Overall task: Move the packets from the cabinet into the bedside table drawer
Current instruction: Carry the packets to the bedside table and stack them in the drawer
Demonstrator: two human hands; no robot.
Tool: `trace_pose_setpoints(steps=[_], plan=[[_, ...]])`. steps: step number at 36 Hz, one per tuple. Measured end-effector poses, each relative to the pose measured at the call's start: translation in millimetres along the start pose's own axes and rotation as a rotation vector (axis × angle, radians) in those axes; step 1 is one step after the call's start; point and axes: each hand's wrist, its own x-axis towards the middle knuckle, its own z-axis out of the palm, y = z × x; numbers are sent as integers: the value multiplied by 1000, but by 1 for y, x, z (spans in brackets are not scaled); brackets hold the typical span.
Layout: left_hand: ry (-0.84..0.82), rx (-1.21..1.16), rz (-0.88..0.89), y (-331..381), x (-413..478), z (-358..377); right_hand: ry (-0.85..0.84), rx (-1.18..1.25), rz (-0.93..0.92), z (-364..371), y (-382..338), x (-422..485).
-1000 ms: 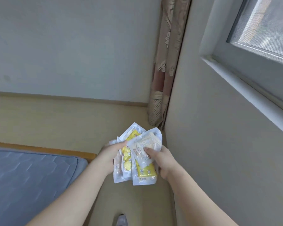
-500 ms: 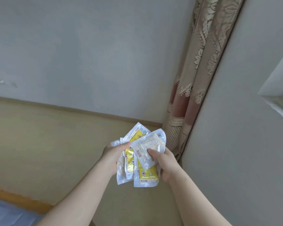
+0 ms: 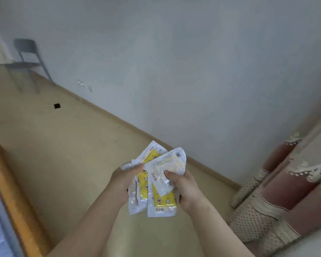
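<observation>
The packets (image 3: 163, 200), clear-edged with yellow faces, fan out in mid-air above the floor (image 3: 63, 154); the left grip (image 3: 125, 179) curls round their left side, thumb on top; the right grip (image 3: 185, 188) pinches the front packet under its thumb; a patterned curtain (image 3: 278, 191) hangs at right; a grey chair (image 3: 27, 52) stands far off by the wall (image 3: 174, 62).

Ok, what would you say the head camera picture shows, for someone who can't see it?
A left hand and a right hand hold a bunch of yellow and white packets above a tan floor. Behind is a grey wall, with a grey chair far left and a patterned curtain at the right.
</observation>
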Motion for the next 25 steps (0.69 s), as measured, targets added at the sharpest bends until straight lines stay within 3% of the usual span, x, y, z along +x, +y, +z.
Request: trace_pose_setpoints(steps=[10,18,25], plan=[[111,-114,139,86,144,-42,-129,-93,42,82,-39,181],[212,-145,154,186,240,-103,-190,-83,77,191,-83,307],[400,-187,162,242,300,-183,-325,-119,135,303,-90,388]])
